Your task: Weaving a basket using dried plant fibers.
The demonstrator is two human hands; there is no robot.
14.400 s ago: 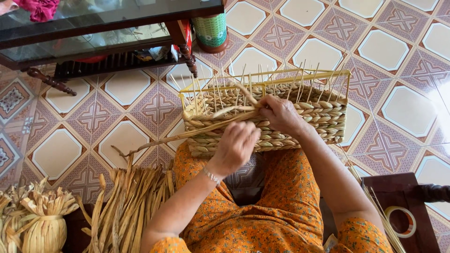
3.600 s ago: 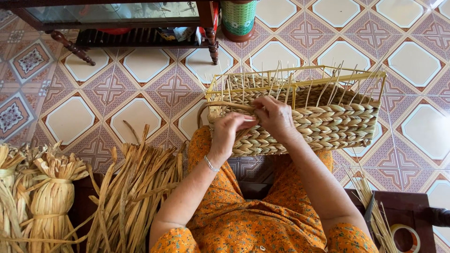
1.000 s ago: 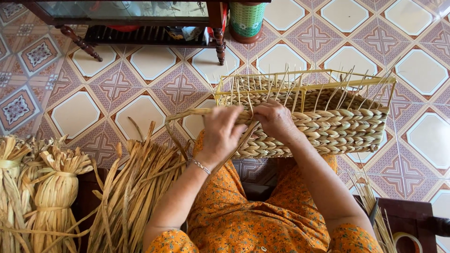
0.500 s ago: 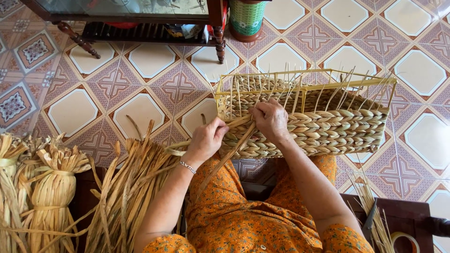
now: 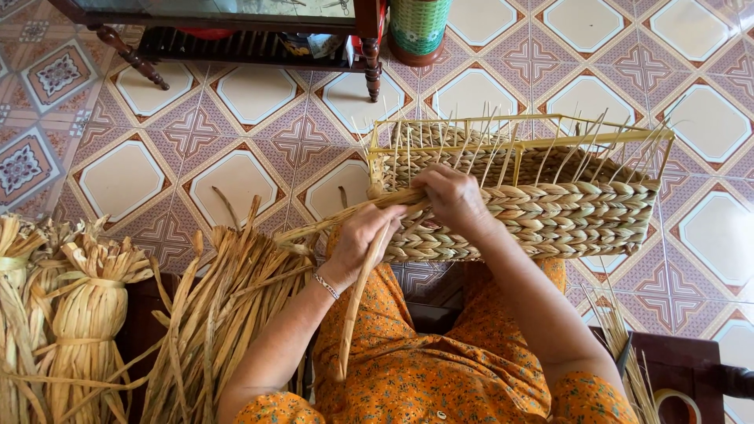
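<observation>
- Partly hidden, the basket (image 5: 550,212) rests on the person's lap; its near lower edge is covered by the right forearm, and its inside is hard to make out behind the upright stakes.
- Left hand (image 5: 363,235) is curled around a flat dried strand (image 5: 357,302), pinching it near the basket's left corner; the strand's loose end hangs down over the orange dress (image 5: 440,369).
- Right hand (image 5: 454,200) is pressed on the woven wall with fingers closed on the strand's upper end; the fingertips are out of sight.
- Basket wall is thick braided rows of pale straw on a yellow rectangular wire frame, with thin stakes sticking up above the rim.
- Loose leaves (image 5: 228,306) fan out on the left; tied bundles (image 5: 75,314) beside them are cut off by the picture's edge.
- Floor (image 5: 259,133) is glossy patterned tile.
- Green woven cylinder (image 5: 416,27) stands at the top, beside a dark wooden table leg (image 5: 369,47); its top is cut off.
- Tape roll (image 5: 677,404) at bottom right is half cut off.
</observation>
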